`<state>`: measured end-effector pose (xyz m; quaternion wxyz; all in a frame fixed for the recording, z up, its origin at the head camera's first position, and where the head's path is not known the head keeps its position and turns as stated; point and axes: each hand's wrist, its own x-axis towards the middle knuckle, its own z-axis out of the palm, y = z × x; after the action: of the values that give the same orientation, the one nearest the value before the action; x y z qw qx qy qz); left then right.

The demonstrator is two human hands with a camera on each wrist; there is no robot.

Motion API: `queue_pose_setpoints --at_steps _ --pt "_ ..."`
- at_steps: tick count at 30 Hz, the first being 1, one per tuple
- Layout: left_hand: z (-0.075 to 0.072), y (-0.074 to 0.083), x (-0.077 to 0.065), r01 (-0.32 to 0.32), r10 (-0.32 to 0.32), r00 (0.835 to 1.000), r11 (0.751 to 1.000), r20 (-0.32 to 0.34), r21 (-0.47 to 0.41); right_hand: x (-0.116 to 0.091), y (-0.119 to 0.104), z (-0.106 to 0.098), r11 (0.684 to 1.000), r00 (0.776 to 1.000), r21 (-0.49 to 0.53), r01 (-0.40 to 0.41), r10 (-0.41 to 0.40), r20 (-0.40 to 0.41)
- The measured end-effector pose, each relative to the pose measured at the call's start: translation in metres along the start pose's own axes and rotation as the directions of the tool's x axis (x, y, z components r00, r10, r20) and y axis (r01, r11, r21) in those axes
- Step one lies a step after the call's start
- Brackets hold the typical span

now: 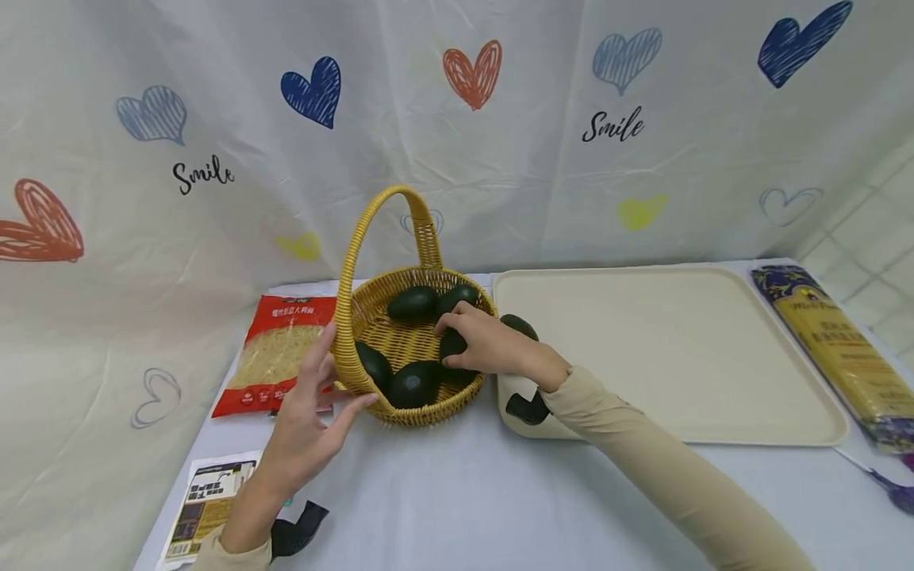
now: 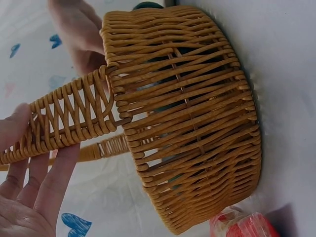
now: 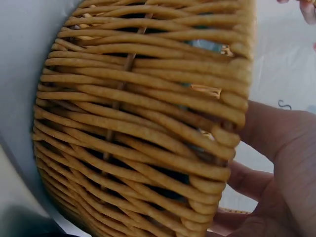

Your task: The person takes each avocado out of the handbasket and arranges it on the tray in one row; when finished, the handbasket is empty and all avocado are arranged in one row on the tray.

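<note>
A yellow wicker basket (image 1: 400, 416) with a tall arched handle stands on the table, holding several dark green avocados (image 1: 414, 304). My left hand (image 1: 303, 428) holds the handle near its base, thumb on one side and fingers on the other in the left wrist view. Reaching over the basket's right rim, my right hand (image 1: 493, 341) has its fingers curled round an avocado (image 1: 453, 344). The basket wall (image 3: 133, 108) hides those fingertips in the right wrist view. Another dark green avocado (image 1: 519, 325) shows just behind the right hand, at the tray's left edge.
A cream tray (image 1: 671, 357) lies right of the basket. Beyond it is a yellow and purple pasta packet (image 1: 835, 349), with a purple-ended utensil (image 1: 896, 493) nearby. A red pasta bag (image 1: 278, 357) and a printed packet (image 1: 203, 507) lie at the left. A heart-patterned curtain (image 1: 500, 159) hangs behind.
</note>
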<state>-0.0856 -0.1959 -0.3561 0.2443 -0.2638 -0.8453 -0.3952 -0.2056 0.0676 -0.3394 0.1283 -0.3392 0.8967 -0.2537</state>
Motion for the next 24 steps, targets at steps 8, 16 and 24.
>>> queue_pose_setpoints --at_steps 8,16,24 --pt "0.000 0.000 0.003 -0.022 0.022 1.000 1.000 0.005 -0.012 0.008 0.002 -0.007 0.998 0.994 -0.026 -0.058 0.060 0.087" --pt "0.000 0.000 0.002 0.002 -0.002 1.000 1.000 0.007 -0.006 0.015 -0.002 -0.001 0.995 0.986 -0.049 -0.088 0.094 0.140" --pt "0.001 0.001 0.000 0.037 -0.037 0.999 0.999 0.009 -0.004 0.019 0.000 0.007 0.997 0.989 -0.014 -0.071 0.072 0.130"
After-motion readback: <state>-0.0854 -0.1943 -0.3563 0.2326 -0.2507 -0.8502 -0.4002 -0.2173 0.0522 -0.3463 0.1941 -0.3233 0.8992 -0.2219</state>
